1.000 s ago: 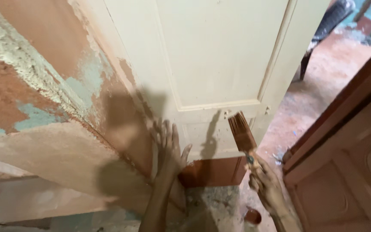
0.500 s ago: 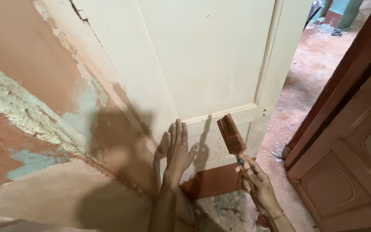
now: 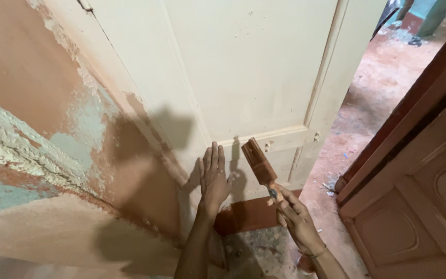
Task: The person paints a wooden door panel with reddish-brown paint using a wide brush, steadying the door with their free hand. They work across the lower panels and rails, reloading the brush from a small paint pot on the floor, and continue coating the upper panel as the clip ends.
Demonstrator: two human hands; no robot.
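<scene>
Brush (image 3: 258, 163), its bristles loaded with red-brown paint, points up against the cream door (image 3: 254, 77), near the bottom rail. Right hand (image 3: 295, 217) grips its handle, fingers curled tight, a bangle at the wrist. Left hand (image 3: 213, 178) lies flat and spread on the door, just left of the brush, holding nothing. Below both hands, a painted brown strip (image 3: 249, 214) runs along the door's bottom edge. Peeling wall (image 3: 37, 144) stands left; a brown door (image 3: 419, 206) right.
</scene>
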